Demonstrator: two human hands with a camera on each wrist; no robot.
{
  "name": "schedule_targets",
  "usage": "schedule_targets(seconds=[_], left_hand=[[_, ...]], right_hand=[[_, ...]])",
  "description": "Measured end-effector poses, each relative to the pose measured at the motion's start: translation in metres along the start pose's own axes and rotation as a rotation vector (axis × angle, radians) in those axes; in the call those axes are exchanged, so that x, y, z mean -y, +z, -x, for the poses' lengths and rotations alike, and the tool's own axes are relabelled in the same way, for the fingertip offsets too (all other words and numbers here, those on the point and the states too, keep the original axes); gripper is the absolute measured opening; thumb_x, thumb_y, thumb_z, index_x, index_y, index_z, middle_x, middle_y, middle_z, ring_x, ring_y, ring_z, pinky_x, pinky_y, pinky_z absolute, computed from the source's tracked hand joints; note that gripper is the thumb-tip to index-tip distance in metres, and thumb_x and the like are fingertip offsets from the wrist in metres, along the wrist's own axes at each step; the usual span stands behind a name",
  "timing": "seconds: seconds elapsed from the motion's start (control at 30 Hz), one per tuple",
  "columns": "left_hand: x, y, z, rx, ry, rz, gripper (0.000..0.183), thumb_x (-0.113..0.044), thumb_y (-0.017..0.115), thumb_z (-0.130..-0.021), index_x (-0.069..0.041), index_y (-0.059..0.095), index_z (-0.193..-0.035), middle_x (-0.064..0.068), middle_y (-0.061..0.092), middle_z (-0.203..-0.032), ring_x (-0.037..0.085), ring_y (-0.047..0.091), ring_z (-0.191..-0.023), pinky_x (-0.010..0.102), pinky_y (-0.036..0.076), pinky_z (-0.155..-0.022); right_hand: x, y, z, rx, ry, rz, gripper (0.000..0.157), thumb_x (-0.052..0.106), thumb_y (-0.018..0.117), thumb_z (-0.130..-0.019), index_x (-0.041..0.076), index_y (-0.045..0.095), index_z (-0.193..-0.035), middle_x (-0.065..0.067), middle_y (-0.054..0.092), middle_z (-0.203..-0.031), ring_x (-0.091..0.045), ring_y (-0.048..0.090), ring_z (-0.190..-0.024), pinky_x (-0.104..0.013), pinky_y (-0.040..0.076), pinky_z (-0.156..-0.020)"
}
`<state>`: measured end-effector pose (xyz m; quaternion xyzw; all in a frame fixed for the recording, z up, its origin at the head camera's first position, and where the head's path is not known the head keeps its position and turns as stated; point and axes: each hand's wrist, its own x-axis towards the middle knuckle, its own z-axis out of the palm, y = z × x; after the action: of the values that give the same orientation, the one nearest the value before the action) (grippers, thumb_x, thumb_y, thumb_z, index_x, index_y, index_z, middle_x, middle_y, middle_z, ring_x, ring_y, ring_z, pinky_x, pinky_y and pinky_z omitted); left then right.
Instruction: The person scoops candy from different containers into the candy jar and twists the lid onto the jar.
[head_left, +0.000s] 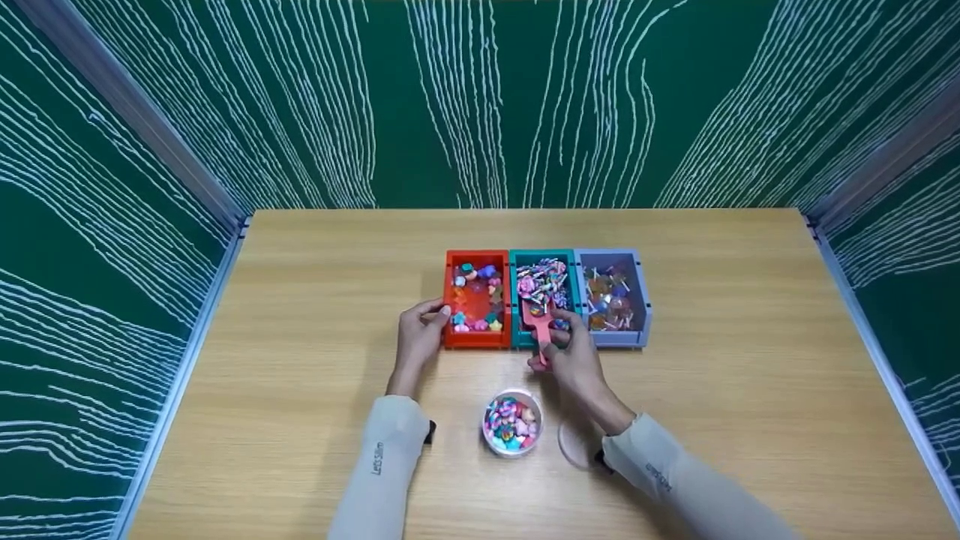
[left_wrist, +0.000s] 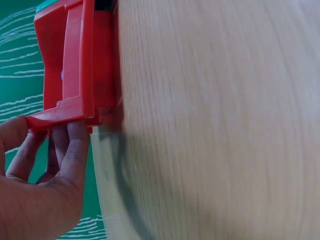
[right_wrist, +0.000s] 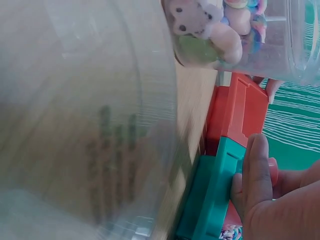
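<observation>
My left hand grips the near left side of a red bin, thumb over the rim and fingers against the outer wall in the left wrist view. Small colourful charms lie round a bare patch of its floor. My right hand holds a pink scoop by its handle. The scoop's blade is over the middle teal bin, among lollipop-like striped charms, some of them on it. Nearer me, a clear round tub holds mixed charms.
At the right of the joined row, a lavender bin holds translucent charms on sticks. A clear round lid lies beside the tub, partly beneath my right wrist. The wooden table meets green walls with white wavy lines.
</observation>
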<state>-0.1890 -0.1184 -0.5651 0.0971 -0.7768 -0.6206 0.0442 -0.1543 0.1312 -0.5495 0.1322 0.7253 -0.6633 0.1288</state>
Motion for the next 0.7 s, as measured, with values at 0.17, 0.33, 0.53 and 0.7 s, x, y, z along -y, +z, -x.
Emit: schedule_targets(seconds=[0.17,0.33,0.53,0.7], left_hand=[[-0.0021,0.0000,0.0004,0.005,-0.020,0.008,0.028,-0.001,0.068,-0.099,0.010,0.072,-0.124,0.026,0.074,-0.118,0.017,0.068,-0.086,0.021,0.053,-0.071],[-0.0002,-0.0002,-0.0005,0.008,-0.019,0.022,0.028,-0.002,0.068,-0.099,0.010,0.072,-0.124,0.026,0.074,-0.119,0.024,0.070,-0.092,0.024,0.055,-0.075],[-0.0006,-0.0010,0.0012,0.004,0.029,0.040,0.026,-0.001,0.068,-0.098,0.009,0.075,-0.120,0.021,0.076,-0.114,0.027,0.073,-0.095,0.028,0.058,-0.080],[-0.0017,-0.0004,0.0012,0.002,0.001,0.022,0.027,-0.002,0.068,-0.099,0.008,0.074,-0.122,0.023,0.075,-0.117,0.029,0.072,-0.099,0.030,0.057,-0.083]], right_hand=[[0.0009,-0.0004,0.0021,-0.018,0.003,-0.004,0.059,-0.013,0.049,-0.104,0.008,0.033,-0.157,-0.030,0.056,-0.146,-0.035,0.075,-0.098,-0.033,0.064,-0.076],[-0.0006,0.0014,0.0039,-0.039,-0.022,-0.011,0.062,-0.014,0.050,-0.102,0.007,0.031,-0.157,-0.032,0.055,-0.146,-0.035,0.075,-0.098,-0.033,0.064,-0.073],[-0.0044,0.0034,0.0062,-0.059,-0.044,-0.035,0.066,-0.016,0.051,-0.100,0.004,0.029,-0.159,-0.035,0.057,-0.144,-0.030,0.076,-0.086,-0.032,0.064,-0.070],[-0.0063,0.0012,0.0069,-0.058,-0.026,-0.033,0.067,-0.014,0.050,-0.102,0.004,0.027,-0.162,-0.034,0.053,-0.149,-0.025,0.076,-0.083,-0.031,0.064,-0.072]])
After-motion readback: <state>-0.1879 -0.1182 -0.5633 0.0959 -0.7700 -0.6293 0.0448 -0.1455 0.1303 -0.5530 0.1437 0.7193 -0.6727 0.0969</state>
